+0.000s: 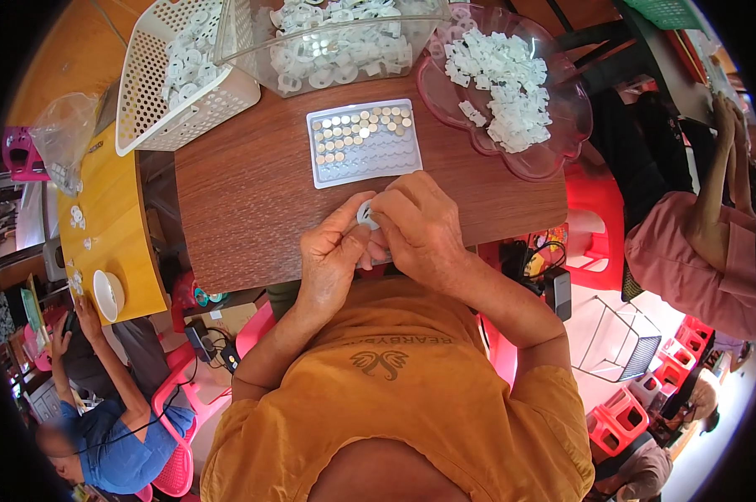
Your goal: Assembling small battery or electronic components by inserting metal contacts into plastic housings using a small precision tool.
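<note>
Together, left hand [329, 255] and right hand [421, 224] pinch a white round piece [366, 215], by near edge of brown table [236, 209], disc tray [378, 169] beyond.

From here I can't see the whole white round piece [365, 214]; fingers of the left hand [332, 249] and right hand [424, 219] cover its edges. Right fingertips partly hidden, exact contact unclear to me. Clear box [413, 57] and white basket [165, 134] cut off by my top edge. Discs [336, 131] too small for surface detail. Person in pink [692, 243] cropped at right rim.
</note>
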`<state>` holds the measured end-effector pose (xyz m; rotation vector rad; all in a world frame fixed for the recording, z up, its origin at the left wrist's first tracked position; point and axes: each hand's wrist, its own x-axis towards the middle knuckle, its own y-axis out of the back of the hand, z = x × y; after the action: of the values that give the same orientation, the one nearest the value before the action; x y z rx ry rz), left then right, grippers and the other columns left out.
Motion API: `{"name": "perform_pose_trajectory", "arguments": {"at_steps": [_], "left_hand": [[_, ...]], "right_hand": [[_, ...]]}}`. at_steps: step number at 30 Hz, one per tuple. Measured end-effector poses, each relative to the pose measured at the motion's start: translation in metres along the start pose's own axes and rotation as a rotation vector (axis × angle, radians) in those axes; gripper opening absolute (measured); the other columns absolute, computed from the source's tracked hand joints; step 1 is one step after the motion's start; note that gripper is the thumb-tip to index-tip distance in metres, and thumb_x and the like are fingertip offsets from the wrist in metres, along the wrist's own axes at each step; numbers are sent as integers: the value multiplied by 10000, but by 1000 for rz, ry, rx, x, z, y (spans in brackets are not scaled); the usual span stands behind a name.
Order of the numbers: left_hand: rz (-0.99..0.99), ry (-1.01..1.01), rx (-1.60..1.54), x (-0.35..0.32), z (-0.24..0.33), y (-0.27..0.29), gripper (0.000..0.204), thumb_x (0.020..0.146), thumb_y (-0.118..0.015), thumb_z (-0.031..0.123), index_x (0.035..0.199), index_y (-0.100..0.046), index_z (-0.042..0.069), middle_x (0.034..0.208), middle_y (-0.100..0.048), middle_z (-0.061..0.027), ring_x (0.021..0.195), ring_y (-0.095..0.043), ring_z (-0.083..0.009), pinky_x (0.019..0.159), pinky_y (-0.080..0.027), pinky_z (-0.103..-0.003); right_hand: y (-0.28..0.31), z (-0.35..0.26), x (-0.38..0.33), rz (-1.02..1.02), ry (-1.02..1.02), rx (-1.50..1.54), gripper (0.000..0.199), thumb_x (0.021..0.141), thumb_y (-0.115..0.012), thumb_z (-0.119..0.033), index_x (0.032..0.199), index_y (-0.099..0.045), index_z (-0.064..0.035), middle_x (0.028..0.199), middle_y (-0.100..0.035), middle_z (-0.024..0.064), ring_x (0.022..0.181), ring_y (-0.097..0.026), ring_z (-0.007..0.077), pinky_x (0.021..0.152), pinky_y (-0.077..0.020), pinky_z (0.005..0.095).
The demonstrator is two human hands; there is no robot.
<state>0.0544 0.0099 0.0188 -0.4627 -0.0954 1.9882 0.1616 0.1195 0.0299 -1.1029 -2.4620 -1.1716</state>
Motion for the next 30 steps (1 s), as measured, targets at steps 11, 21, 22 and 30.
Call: {"name": "perform_pose_trajectory", "arguments": {"at_steps": [11, 21, 22, 30], "left_hand": [[25, -49, -37, 1, 0, -3, 300, 946, -496, 112, 1206, -536, -32, 751, -619, -56, 599, -550, -72, 495, -423, -185], [61, -43, -120, 0, 4, -4, 291, 949, -491, 112, 1191, -545, -40, 793, -627, -70, 600, -560, -84, 480, -421, -183], [60, -43, -120, -1, 4, -4, 291, 949, -491, 112, 1191, -545, -40, 793, -627, -70, 600, -560, -84, 480, -421, -183], [128, 30, 23, 2, 10, 1, 245, 899, -549, 64, 1116, -614, -28, 819, -644, -72, 595, -553, -68, 503, -423, -183]], "right_hand": [[-7, 0, -8, 86, -69, 46, 169, 704, -678, 16, 850, -626, -51, 781, -563, 90, 724, -560, 259, 592, -460, 343], [-5, -4, -11, 93, -297, 312, 141, 742, -664, -4, 863, -591, -18, 782, -559, 105, 692, -552, 253, 573, -452, 346], [-6, -5, -11, 48, -415, 430, 129, 758, -667, -16, 866, -594, -15, 780, -563, 105, 674, -559, 236, 562, -455, 333], [-6, -5, -13, 26, -472, 468, 100, 773, -664, -26, 850, -604, -4, 782, -582, 95, 649, -572, 175, 537, -466, 284]]}}
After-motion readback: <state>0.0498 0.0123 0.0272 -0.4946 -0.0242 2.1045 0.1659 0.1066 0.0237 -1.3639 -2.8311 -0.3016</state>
